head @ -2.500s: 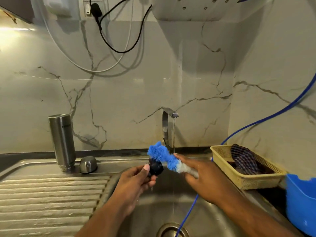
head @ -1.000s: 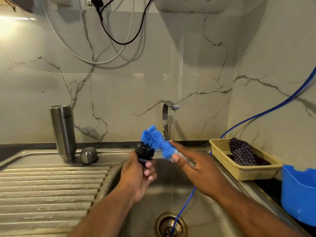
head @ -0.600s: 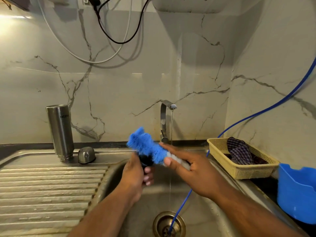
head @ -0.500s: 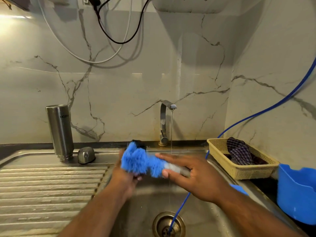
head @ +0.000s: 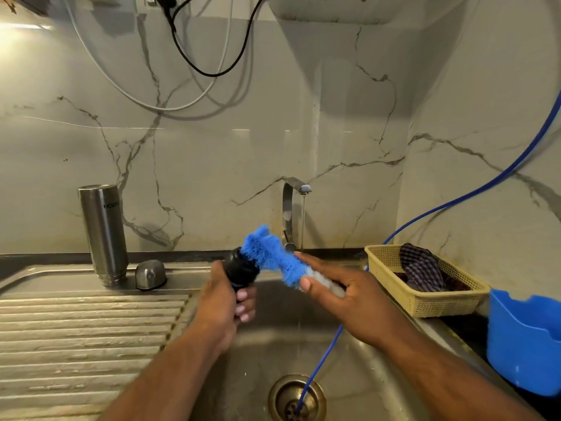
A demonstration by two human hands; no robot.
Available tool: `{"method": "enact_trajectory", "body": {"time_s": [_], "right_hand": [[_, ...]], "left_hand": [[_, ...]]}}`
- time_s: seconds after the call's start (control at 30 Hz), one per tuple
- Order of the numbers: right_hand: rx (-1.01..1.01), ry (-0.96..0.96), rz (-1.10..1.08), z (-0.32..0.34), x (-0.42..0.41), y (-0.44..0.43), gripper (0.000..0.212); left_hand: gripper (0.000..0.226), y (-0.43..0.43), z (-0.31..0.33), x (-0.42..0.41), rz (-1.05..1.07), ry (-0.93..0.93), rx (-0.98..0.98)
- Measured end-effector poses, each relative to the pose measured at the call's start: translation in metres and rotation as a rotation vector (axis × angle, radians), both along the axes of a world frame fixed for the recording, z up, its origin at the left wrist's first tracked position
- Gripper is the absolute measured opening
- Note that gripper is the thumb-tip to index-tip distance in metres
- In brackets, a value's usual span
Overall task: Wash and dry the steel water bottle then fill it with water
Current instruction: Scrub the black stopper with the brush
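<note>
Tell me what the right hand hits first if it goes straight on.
Probably the black cap in the left hand; the blue brush in the right hand touches it, depth unclear.

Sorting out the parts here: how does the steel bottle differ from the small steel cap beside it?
The steel bottle is a tall, upright, straight-sided cylinder with lettering near its top. The steel cap is low and domed, with no lettering visible. Both are brushed steel and rest on the draining board.
</note>
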State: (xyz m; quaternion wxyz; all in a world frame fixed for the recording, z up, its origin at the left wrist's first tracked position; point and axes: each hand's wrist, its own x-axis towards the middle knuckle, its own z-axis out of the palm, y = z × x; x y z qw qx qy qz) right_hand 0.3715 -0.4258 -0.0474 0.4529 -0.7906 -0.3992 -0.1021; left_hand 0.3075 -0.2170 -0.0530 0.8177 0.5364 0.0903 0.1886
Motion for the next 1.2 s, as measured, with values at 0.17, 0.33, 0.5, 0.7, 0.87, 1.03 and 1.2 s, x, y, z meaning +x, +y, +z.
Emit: {"method": "enact_trajectory", "body": {"time_s": [0.17,0.33,0.5,0.7,0.87,1.03,1.2], "right_hand": [[-0.070,-0.035,-0.001,0.005,-0.004,0.000,0.043],[-0.140,-0.005,-0.109,0.001,0.008,-0.003,0.038],[-0.159,-0.017,-0.097,0.000,0.004,-0.008,0.042],[-0.014,0.007,-0.087,0.005,-0.004,-0.002,0.039],[0.017,0.035,-0.069,0.006,-0.007,0.011,0.045],[-0.062,0.023,-0.067,0.004,-0.008,0.002,0.043],[0.005,0.015,-0.018,0.003,-0.011,0.009,0.042]], "left_hand": [[0.057,-0.006,-0.008,-0.001,0.046,0.082,0.281],[0.053,-0.009,-0.003,0.000,0.088,0.060,0.301],[0.050,0.001,0.001,0.002,0.164,-0.032,0.085],[0.051,-0.001,-0.002,0.001,0.155,0.012,0.062],[0.053,-0.024,-0.006,0.003,0.101,0.075,0.143],[0.049,-0.002,0.000,-0.002,0.154,0.055,0.032],[0.054,-0.018,-0.003,0.000,0.106,0.070,0.177]]}}
